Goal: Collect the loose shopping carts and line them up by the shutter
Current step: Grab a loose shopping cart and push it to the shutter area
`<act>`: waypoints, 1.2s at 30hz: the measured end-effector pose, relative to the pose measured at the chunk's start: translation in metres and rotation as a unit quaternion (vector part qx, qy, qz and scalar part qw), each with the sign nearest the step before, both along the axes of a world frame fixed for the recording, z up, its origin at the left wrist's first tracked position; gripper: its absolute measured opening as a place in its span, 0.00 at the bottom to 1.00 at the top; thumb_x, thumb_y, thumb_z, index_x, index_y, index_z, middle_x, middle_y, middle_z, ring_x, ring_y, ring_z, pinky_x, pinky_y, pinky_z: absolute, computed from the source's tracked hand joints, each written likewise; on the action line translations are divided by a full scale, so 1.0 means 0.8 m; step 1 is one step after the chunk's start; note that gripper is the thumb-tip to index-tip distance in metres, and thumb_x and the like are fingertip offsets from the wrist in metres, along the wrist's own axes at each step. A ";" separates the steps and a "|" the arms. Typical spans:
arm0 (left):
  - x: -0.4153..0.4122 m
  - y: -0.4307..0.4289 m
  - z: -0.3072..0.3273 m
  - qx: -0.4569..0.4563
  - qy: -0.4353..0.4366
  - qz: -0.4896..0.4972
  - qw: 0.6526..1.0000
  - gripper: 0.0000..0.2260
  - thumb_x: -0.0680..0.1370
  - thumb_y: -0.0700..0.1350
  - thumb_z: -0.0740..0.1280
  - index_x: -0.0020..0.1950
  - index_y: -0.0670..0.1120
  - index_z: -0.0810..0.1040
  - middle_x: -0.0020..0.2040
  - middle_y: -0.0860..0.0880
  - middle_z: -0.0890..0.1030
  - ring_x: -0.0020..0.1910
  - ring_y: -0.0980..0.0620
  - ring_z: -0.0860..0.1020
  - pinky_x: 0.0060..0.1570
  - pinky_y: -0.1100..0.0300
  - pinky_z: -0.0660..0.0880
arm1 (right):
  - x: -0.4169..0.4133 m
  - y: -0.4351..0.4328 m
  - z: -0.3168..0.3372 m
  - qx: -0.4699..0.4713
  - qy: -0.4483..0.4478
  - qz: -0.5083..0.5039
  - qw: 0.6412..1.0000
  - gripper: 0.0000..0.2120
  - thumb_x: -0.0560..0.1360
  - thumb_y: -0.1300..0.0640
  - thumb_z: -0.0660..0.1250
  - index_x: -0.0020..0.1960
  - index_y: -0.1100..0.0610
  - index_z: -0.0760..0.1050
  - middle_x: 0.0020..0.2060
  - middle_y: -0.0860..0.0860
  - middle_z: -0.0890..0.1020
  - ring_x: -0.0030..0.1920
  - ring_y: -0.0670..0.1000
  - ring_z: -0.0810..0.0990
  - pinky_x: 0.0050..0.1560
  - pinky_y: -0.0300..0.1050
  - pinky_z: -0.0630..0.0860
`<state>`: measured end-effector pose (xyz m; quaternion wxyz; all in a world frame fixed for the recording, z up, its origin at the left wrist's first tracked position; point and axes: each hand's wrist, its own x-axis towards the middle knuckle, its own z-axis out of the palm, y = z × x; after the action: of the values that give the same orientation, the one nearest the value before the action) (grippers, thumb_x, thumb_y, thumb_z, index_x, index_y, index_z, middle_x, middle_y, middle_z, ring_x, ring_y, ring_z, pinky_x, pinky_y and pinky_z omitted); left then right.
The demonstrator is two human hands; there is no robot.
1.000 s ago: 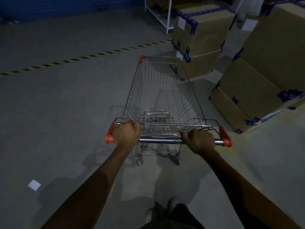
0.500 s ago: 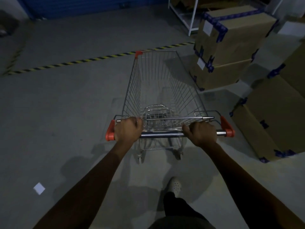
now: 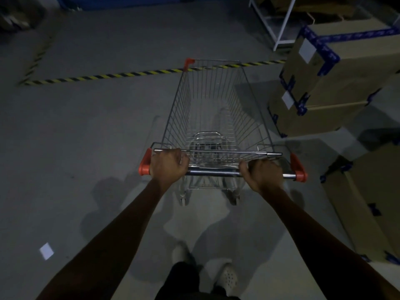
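Head view: left hand and right hand, each grip wrapped round the silver wire shopping cart bar, probably steering off brown cardboard boxes at 2 o'clock.

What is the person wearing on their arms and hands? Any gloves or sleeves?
No gloves: the left hand and right hand are bare. The left forearm and right forearm are bare too, with no sleeve in view. I see no watch, ring or bracelet, though the light is dim.
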<state>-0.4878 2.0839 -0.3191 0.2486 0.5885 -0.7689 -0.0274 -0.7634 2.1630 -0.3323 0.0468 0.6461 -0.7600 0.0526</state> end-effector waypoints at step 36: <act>-0.199 -0.814 -0.005 0.021 -0.028 -0.056 0.998 0.30 0.77 0.65 0.50 0.31 0.46 0.77 0.28 0.44 0.79 0.29 0.43 0.79 0.33 0.59 0.69 | -0.172 -0.746 0.008 0.051 0.034 -0.041 0.997 0.43 0.77 0.32 0.30 0.49 0.54 0.80 0.40 0.54 0.83 0.39 0.58 0.81 0.34 0.42 0.61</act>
<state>-0.6468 1.4323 -0.3231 0.2132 0.5503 -0.8062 -0.0409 -0.9012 1.5659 -0.3259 0.0413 0.6176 -0.7853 -0.0104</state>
